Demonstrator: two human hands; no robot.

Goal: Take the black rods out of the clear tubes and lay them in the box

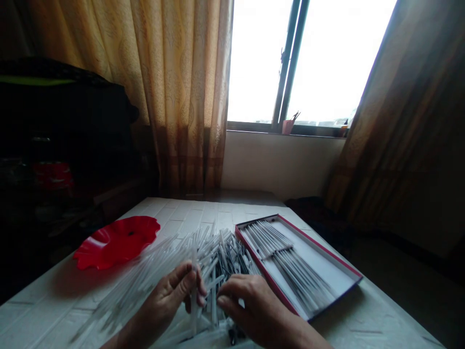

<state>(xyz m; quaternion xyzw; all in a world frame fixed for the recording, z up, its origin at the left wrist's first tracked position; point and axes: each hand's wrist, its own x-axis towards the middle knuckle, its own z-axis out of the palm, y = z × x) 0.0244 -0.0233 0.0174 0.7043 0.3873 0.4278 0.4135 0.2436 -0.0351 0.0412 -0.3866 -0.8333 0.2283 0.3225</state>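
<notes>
The person's left hand (pixel 169 300) is closed around one thin transparent plastic tube (pixel 194 295), holding it nearly upright between the thumb and the fingers, perhaps so that this tube stays lifted apart from the others. The right hand (pixel 250 305) lies curved over a loose pile of thin transparent tubes and dark rods (pixel 218 257), and its grip looks half open; the fingers touch the pile, but I cannot tell if they hold any piece. The pile spreads over a white brick-patterned table (pixel 189 213), directly in front of the person, and it seems to lie there so that both hands can reach it easily. Just beside the pile, on the right side, lies a shallow white box with red edges (pixel 319 242). Inside it, thin grey-and-white rods (pixel 283 266) lie in neat parallel rows, and a band across them seems to hold them in order. A wavy red plastic dish (pixel 116 242) rests on the left, apart from the hands, below a golden patterned curtain (pixel 181 97) and near a bright window (pixel 327 58)
</notes>
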